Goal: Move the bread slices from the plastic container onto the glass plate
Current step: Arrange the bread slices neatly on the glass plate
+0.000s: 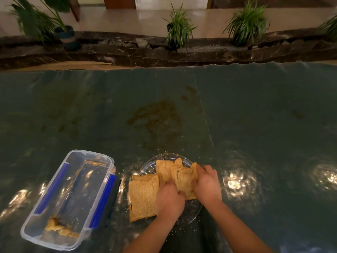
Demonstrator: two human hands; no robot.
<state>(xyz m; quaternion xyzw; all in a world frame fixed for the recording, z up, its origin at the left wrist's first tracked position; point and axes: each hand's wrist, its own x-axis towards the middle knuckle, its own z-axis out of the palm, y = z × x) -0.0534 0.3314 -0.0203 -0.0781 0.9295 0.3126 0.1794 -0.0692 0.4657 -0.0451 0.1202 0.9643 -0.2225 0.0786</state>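
Several brown bread slices lie on a clear glass plate (196,210) near the table's front edge. One big slice (143,196) overhangs the plate's left side. Another slice (183,181) lies between my hands, with more behind it (164,169). My left hand (169,199) presses on that slice's near left edge, and my right hand (207,183) grips its right edge. The clear plastic container (45,240) with blue clips stands to the left, holding only torn bread scraps (58,228) at its near end.
The table is covered with a dark green glossy sheet (255,115) with a brown stain (156,115) beyond the plate and crumbs around it. Behind the table's far edge runs a dark stone ledge with potted plants (177,28).
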